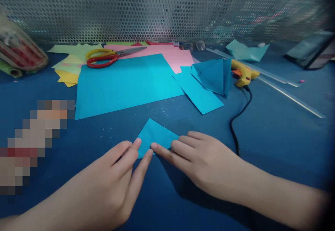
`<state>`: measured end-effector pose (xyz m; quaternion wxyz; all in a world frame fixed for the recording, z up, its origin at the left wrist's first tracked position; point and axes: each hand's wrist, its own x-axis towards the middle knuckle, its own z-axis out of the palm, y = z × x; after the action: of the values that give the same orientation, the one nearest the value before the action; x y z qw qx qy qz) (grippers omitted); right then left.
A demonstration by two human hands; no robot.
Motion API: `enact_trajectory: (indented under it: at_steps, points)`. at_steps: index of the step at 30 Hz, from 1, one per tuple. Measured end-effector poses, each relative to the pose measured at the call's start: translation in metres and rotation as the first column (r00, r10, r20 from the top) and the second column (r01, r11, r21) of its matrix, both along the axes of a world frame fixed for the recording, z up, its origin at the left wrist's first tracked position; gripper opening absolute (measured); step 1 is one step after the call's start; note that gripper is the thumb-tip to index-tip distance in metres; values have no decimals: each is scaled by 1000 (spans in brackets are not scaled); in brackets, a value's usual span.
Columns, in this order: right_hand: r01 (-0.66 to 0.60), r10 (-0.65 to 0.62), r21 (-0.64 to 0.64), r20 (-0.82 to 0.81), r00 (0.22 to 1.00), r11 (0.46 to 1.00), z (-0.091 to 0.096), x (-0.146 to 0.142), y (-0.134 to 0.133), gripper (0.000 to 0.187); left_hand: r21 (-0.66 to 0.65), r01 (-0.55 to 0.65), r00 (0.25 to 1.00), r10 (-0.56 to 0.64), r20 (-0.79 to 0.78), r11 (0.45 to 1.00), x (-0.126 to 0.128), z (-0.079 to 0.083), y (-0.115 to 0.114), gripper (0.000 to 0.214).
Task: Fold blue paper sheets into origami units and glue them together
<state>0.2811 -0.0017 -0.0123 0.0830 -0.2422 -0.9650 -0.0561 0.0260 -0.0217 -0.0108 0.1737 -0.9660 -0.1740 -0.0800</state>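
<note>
A small folded piece of blue paper [155,135] lies on the dark blue table near me. My left hand [120,178] rests flat with its fingers stretched out, the fingertips pressing the paper's left edge. From the right, my right hand [201,159] lies flat too, its fingers extended onto the paper's lower right edge. The index fingertips of both hands nearly meet at the paper's front corner. Neither hand grips anything.
A large blue sheet [125,84], pink and yellow sheets [170,54] and red-and-yellow scissors [104,58] lie behind. Folded blue pieces [211,77], a yellow glue gun [243,74] with black cord [239,119], glue sticks [290,96] and a perforated metal screen [157,11] are beyond.
</note>
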Motion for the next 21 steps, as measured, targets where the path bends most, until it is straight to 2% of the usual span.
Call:
enact_trajectory:
  at_steps: [3, 7, 11, 15, 18, 21]
  points:
    - [67, -67, 5, 13, 998, 998, 2, -1, -8, 47, -14, 16, 1000, -16, -9, 1000, -2, 1, -1, 42]
    - [206, -222, 177, 75, 972, 962, 2, -1, -31, 50, -54, 29, 999, -28, 24, 998, -7, 0, -5, 33]
    - [288, -341, 293, 148, 928, 912, 0, 2, -49, 49, -128, -17, 992, 32, 121, 992, -12, -4, -9, 30]
    - [289, -369, 390, 149, 917, 874, 2, 4, -50, 56, -213, -84, 973, 126, 193, 973, -18, -7, -12, 37]
    - [280, -368, 423, 142, 919, 862, 4, 4, -48, 60, -169, -125, 981, 147, 124, 978, -18, -7, -17, 42]
    - [282, -376, 414, 163, 912, 865, 2, 4, -48, 56, -99, -185, 978, 194, 81, 978, -15, -5, -24, 57]
